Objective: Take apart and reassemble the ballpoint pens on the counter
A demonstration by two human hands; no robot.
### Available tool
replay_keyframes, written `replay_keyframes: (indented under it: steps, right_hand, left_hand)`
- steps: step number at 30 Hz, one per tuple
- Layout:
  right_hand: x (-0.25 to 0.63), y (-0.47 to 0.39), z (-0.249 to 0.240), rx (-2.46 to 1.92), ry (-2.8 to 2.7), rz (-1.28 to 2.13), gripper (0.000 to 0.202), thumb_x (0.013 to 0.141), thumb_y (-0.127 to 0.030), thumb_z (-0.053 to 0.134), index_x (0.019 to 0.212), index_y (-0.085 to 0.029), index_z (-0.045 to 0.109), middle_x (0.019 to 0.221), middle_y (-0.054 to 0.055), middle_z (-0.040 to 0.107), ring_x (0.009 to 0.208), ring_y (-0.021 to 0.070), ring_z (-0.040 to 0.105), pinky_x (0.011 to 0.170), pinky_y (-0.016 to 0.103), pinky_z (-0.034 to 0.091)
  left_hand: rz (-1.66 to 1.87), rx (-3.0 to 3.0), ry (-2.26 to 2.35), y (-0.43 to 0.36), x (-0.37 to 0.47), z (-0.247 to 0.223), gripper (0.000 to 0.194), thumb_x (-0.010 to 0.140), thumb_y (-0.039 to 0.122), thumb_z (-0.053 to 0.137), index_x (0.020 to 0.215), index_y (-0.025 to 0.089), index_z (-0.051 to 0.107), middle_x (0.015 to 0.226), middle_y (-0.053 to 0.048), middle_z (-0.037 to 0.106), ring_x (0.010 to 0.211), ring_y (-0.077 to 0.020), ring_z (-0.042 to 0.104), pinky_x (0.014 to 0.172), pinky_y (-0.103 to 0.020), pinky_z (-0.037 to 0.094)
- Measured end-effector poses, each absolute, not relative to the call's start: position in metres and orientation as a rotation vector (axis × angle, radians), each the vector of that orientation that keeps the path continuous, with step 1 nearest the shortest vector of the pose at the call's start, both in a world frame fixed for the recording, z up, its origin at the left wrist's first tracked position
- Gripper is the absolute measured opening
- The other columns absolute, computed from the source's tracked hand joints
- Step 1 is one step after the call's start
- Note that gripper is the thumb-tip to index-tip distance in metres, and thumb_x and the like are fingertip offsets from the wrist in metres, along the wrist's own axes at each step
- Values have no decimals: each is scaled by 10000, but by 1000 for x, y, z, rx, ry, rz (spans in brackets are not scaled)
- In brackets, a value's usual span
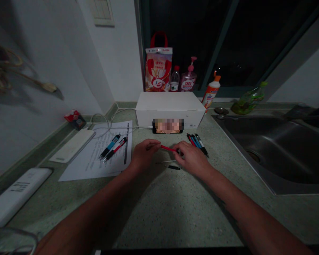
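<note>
Between my two hands, above the counter, is a red pen barrel (168,148). The fingers of my left hand (145,152) pinch its left end, and my right hand (191,156) grips its right end. On the counter just below lie a black pen part (172,167) and a thin pale refill (168,162). Several pens (198,143) in red, blue and white lie side by side beyond my right hand. To the left, a blue pen (110,146) and a red-and-white pen (115,149) rest on a printed sheet (95,170).
A phone (168,126) leans against a white box (170,102) at the back. On the right is a metal sink (287,152). A power strip (21,193) and a flat white device (73,145) lie left. Bottles, including a pink pump bottle (188,79), stand by the window.
</note>
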State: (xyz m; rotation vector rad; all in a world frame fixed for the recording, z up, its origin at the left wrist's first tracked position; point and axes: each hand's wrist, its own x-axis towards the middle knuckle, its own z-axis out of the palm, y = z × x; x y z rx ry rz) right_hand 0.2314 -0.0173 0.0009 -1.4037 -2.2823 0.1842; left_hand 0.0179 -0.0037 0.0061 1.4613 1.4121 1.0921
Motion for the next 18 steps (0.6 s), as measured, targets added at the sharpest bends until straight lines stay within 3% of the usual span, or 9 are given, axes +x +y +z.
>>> replay_keyframes:
  steps: [18]
  right_hand:
    - [229,-21,0,-1426,-2250,251,127,939,-255,557,998,-210,659,922,51,726,777,197,659,674,307,412]
  left_hand:
    - [1106,1459,1367,-7,20,5,168,817,337,699,895,190,727,840,-43,762,767,-190,695,680,-296,530]
